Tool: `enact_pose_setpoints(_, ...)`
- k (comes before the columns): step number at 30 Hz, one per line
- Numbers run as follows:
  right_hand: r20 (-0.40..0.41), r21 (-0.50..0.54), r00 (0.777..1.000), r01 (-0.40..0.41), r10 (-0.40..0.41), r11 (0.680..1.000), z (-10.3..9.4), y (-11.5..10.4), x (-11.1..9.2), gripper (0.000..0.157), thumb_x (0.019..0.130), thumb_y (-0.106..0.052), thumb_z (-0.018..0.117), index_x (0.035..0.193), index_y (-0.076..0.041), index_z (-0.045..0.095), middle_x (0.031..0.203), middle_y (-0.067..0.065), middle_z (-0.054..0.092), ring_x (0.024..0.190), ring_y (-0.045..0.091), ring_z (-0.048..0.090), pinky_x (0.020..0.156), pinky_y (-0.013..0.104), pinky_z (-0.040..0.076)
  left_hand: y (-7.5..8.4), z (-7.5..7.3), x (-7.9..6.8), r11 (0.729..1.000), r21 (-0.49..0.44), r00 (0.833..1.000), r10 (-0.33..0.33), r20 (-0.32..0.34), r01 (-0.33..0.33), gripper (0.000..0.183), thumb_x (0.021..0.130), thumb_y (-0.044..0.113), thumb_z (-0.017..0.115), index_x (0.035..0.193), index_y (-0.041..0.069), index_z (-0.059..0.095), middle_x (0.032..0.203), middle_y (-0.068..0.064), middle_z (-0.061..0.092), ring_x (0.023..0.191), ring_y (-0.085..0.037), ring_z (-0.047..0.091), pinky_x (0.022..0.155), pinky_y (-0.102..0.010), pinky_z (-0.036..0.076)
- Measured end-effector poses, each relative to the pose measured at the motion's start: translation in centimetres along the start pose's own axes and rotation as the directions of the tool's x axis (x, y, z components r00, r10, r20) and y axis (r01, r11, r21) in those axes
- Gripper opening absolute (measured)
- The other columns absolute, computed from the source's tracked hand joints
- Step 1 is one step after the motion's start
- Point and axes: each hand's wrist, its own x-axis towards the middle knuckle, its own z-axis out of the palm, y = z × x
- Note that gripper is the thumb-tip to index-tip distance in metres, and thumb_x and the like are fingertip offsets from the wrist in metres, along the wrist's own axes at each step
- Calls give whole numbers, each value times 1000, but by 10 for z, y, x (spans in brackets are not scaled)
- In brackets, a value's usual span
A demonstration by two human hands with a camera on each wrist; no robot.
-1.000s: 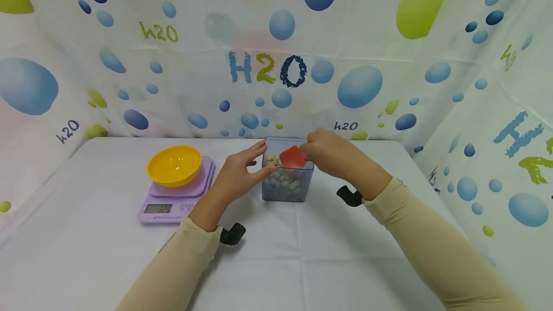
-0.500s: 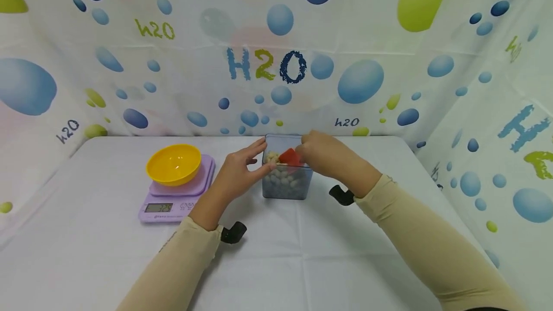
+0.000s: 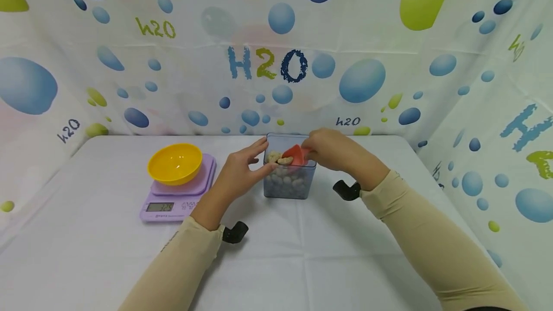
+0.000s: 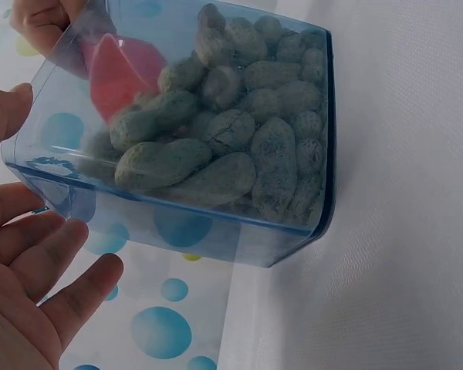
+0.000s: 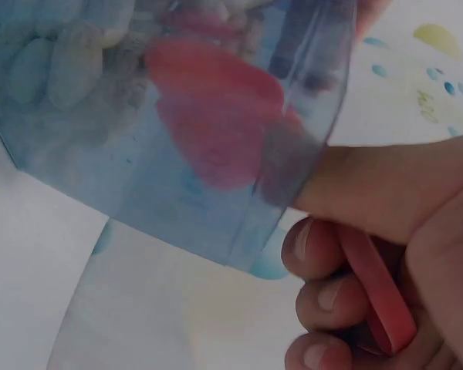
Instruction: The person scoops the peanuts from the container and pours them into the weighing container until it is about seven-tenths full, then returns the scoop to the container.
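Observation:
A clear bluish container (image 3: 287, 187) of unshelled peanuts (image 4: 274, 158) stands at the back middle of the table. My left hand (image 3: 242, 169) rests against its left side, thumb at the front rim and fingers spread toward the back left corner. In the left wrist view the lower fingers look relaxed, some apart from the wall. My right hand (image 3: 330, 150) grips the handle of a red scoop (image 3: 297, 154) over the right rim; the fingers curl round that handle in the right wrist view. The scoop's bowl is inside the container, tilted, with peanuts at its mouth.
To the left, a yellow bowl (image 3: 174, 164) sits on a purple kitchen scale (image 3: 203, 181), whose display (image 3: 160, 207) seems to read 325. A white cloth (image 3: 276, 268) covers the table. A patterned curtain (image 3: 190, 80) hangs close behind the container.
My right hand dipped the scoop lower and leftward among the peanuts, then drew it slightly back to the right; peanuts now show at its mouth. My left hand stays at the container.

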Motion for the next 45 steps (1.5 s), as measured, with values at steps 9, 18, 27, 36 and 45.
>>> enact_pose_setpoints(9,-16,73,1000,21,-20,997,0,0,2,19,93,-17,69,109,-7,74,86,2,65,79,19,55,70,31,48,-1,-1,0,1000,-19,1000,-13,-1,13,63,92,35,70,146,10,48,155,2,42,136,-22,50,97,-37,53)
enact_pose_setpoints(18,-121,136,992,-31,48,990,13,4,2,29,94,-22,68,118,-6,72,95,5,60,85,19,54,73,31,50,-2,1,-1,999,-3,999,-35,9,35,63,92,38,69,147,16,47,155,4,42,136,-20,49,97,-36,53)
enact_pose_setpoints(27,-151,232,983,-73,110,970,27,6,3,35,95,-26,66,121,-3,69,97,6,55,85,20,51,70,29,48,-2,4,-1,999,5,999,-38,7,38,65,91,41,69,147,17,47,154,3,42,137,-20,48,97,-35,53)
enact_pose_setpoints(36,-167,339,973,-92,157,936,28,14,-1,36,94,-26,67,123,-5,69,96,6,54,85,21,50,68,32,46,-2,4,0,1000,3,1000,-23,-8,23,64,91,40,69,147,17,48,154,2,43,136,-20,49,97,-36,53)
enact_pose_setpoints(45,-171,366,969,-106,178,925,29,19,-4,36,95,-28,67,124,-7,68,98,5,55,87,21,50,69,32,46,-2,3,-1,999,-2,999,-34,-2,34,65,91,42,68,148,17,46,155,3,41,138,-20,47,98,-35,53)
